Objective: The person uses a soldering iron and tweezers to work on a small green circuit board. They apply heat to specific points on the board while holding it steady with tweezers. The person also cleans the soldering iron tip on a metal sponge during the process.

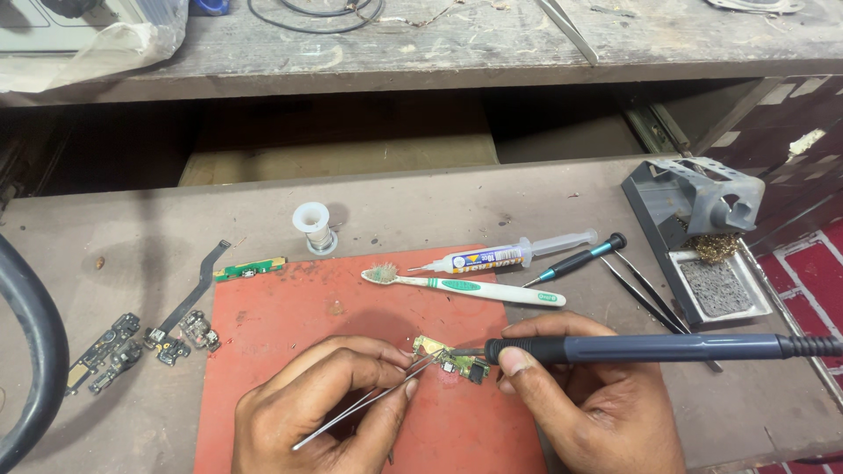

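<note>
1. While the small circuit board (452,358) lies flat on the red mat (290,351), both hands work on it at once, so the soldering appears to be mid-course rather than finished; no completed joint can be made out at this size.
2. Left hand (329,404): closed around thin metal tweezers (369,399), whose points rest on the near-left edge of the board and seem to steady it.
3. Right hand (584,395): wrapped around the dark handle of a soldering iron (650,348), its tip touching the board's upper face just ahead of the thumb.
4. Board: a short greenish-yellow strip with a dark connector block at its right end, lying between the two hands and touching both tools.
5. Beyond the hands, seemingly used or kept ready: a worn toothbrush (465,287), a flux syringe (505,254), a small screwdriver (575,259) and a solder spool (313,226).
6. Well to the left of the left hand, several other small boards and flex cables (149,338) lie apart on the bench, untouched; whether they are done or waiting cannot be told.
7. Far beyond the right hand stands the iron holder (702,237), empty of the iron.
</note>
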